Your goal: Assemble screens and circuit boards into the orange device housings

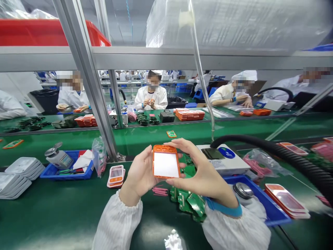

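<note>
Above the bench, an orange plastic casing (166,161) with a blank white panel inside it is tilted toward me. My left hand (139,173) is closed on its left edge, the thumb up along the side. From the right, my right hand (203,173) spans the casing, with fingertips at its top edge and the thumb at its lower edge. Below my right hand lie green circuit boards (188,201) in a loose heap, partly hidden by it. Thin pink strips (160,190) rest beside the boards. Left of my left hand is a small stack of orange-and-white casings (116,176).
Blue trays (66,176) stand left and right, the left one holding a metal-topped bottle (59,158). White casings (24,168) are stacked far left. A black hose (260,140) arches over the right side. Crumpled foil (173,240) lies in front. Beyond the green conveyor (140,136), co-workers sit.
</note>
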{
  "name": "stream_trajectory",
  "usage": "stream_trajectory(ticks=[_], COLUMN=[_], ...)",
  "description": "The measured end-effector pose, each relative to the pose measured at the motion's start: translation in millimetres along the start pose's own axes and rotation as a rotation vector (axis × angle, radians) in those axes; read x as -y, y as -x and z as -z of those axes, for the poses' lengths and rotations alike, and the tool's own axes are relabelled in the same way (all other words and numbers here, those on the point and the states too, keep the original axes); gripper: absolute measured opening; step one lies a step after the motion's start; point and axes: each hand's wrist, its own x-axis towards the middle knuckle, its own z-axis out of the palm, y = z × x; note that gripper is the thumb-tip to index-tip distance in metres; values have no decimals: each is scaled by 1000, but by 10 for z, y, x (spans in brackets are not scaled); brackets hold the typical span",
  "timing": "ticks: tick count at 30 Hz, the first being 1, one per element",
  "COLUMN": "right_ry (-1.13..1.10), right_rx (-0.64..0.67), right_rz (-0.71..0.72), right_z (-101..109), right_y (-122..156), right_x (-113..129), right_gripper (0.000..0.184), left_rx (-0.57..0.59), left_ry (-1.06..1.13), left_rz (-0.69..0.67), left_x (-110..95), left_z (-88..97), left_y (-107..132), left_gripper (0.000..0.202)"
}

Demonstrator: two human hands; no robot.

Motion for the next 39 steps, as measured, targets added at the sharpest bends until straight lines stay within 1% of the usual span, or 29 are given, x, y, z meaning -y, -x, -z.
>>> stream_trajectory(ticks=[1,3,6,9,13,14,16,18,20,22,24,26,29,31,34,36,39], right_ry=[-11,-1,79,131,181,200,240,263,237,187,204,332,550,607,611,590,519], right_rx=[9,45,98,96,108,116,125,135,117,65,29,78,215,214,144,105,12], right_rz=[12,38,77,88,18,-4,-34,-37,-32,-60,-133,-220,-283,-268,-229,-217,-206], right_z=[21,48,44,-17,-131,-154,-191,-219,-247,-284,-338,-414,-546,-618,-674,-694,-731], right_y=[11,29,62,129,297,353,480,622,766,900,1021,1136,1320,1445,1588,1632,1625], right_x=[20,75,164,218,221,212,184,136,60,-50,-186,-331,-531,-642,-758,-786,-755], right_gripper=[72,69,70,72,51,48,47,48,43,33,26,23,23,24,23,22,22], left_rx=[15,1,-78,-170,-267,-279,-283,-283,-304,-355,-422,-481,-508,-486,-465,-465,-455], left_ry=[4,16,58,145,259,270,279,287,307,338,367,371,391,410,405,400,411], left_rz=[3,4,-43,-83,-18,-8,-17,-29,12,50,-3,-88,-122,-124,-120,-106,-96], left_x=[18,62,148,264,471,532,667,814,965,1109,1239,1352,1490,1555,1602,1603,1593], left_z=[-16,-60,-132,-167,-122,-93,-9,113,269,445,624,791,985,1061,1105,1111,1111], left_y=[7,26,45,14,-71,-77,-48,45,193,375,560,724,903,974,1018,1018,1005], left_gripper=[50,49,43,35,26,25,24,24,26,30,34,34,30,28,27,27,27])
